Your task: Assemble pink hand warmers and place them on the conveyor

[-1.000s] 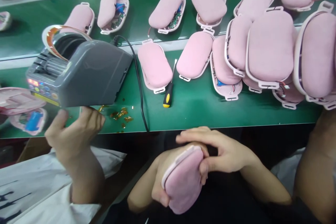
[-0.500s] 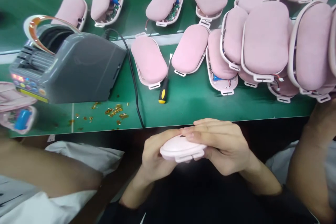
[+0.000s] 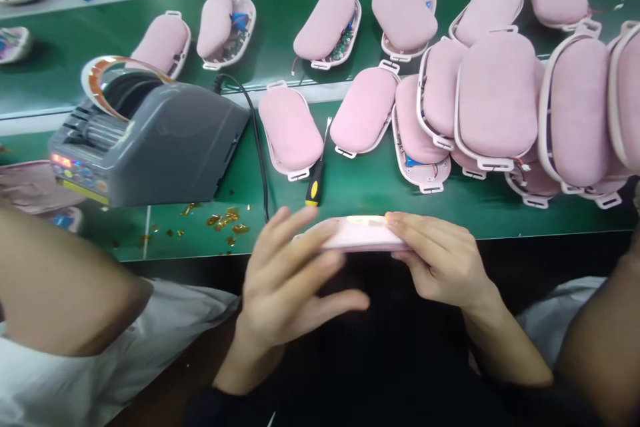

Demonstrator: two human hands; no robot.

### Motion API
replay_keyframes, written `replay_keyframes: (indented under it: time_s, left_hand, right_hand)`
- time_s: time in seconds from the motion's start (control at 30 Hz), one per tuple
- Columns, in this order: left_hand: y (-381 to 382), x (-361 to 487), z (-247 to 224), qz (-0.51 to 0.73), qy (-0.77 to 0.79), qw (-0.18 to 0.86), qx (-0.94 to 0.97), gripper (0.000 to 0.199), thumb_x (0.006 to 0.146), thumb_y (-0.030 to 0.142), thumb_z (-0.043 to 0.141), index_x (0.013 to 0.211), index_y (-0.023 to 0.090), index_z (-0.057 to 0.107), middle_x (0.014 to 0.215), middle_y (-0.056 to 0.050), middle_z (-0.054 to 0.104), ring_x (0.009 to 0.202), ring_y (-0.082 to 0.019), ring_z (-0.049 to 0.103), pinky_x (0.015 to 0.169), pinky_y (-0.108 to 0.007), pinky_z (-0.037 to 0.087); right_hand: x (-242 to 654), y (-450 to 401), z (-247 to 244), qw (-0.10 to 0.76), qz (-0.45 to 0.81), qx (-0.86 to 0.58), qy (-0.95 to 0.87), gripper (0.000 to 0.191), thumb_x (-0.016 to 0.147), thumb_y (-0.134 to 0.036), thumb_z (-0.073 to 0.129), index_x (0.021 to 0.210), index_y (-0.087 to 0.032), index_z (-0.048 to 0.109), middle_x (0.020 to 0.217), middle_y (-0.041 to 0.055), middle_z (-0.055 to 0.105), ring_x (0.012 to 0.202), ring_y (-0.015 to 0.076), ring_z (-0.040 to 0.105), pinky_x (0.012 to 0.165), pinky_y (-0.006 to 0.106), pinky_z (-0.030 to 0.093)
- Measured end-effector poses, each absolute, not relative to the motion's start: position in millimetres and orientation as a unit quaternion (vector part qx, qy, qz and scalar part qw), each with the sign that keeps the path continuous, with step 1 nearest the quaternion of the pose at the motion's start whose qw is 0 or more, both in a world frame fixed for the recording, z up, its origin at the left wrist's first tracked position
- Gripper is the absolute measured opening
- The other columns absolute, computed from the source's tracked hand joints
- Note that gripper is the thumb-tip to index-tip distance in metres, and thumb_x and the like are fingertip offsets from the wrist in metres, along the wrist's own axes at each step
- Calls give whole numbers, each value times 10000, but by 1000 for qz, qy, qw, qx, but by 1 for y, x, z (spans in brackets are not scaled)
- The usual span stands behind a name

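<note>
A pink oval case (image 3: 367,235) is held edge-on just over the front edge of the green bench. My right hand (image 3: 443,257) pinches its right end, thumb below and fingers on top. Beside the left end, my left hand (image 3: 295,280) has its fingers spread and slightly blurred; the fingertips overlap the case, and whether they touch it I cannot tell. Behind the case lie a black and yellow screwdriver (image 3: 315,183) and a closed-looking pink case (image 3: 291,128).
A grey tape dispenser (image 3: 165,147) stands at the left, its black cable (image 3: 257,147) running to the bench edge. Gold tape scraps (image 3: 225,219) lie nearby. Pink cases (image 3: 497,93) are piled at right. Other people's arms (image 3: 65,273) flank both sides.
The case has been raised toward the bench and turned edge-on. My left hand has come off its grip and spread its fingers. The view has shifted slightly.
</note>
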State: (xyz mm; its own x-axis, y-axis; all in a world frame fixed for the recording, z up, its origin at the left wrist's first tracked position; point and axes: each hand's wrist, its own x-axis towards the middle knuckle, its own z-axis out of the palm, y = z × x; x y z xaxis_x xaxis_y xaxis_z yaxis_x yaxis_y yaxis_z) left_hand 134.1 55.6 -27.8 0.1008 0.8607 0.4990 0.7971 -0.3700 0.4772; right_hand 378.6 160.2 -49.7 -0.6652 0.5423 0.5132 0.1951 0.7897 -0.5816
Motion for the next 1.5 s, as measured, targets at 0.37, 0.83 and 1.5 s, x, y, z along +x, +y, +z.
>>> replay_keyframes:
  time_s: [0.37, 0.83, 1.5]
  left_hand:
    - [77, 153, -52, 354, 559, -52, 748, 239, 932, 186, 810, 1156, 160, 731, 1019, -51, 848, 883, -200, 814, 949, -350, 667]
    - [97, 123, -25, 238, 570, 283, 733, 656, 970, 666, 656, 1432, 200, 666, 1445, -141, 708, 1283, -335, 723, 1107, -498, 610]
    - [47, 128, -48, 384, 541, 100, 742, 328, 959, 284, 800, 1261, 184, 721, 1154, -65, 836, 1087, -216, 811, 1043, -360, 668]
  right_hand:
    - [358, 154, -89, 456, 412, -293, -733, 282, 994, -271, 751, 1276, -271, 773, 1169, 65, 827, 1067, 251, 805, 961, 396, 683]
    - [391, 158, -84, 378, 193, -227, -877, 371, 941, -236, 801, 1295, -304, 715, 1268, 39, 779, 1286, 263, 689, 1260, 518, 416]
    - [379, 155, -73, 376, 274, -243, -851, 315, 983, -339, 768, 1287, -272, 722, 1236, 79, 793, 1189, 286, 715, 1114, 551, 521]
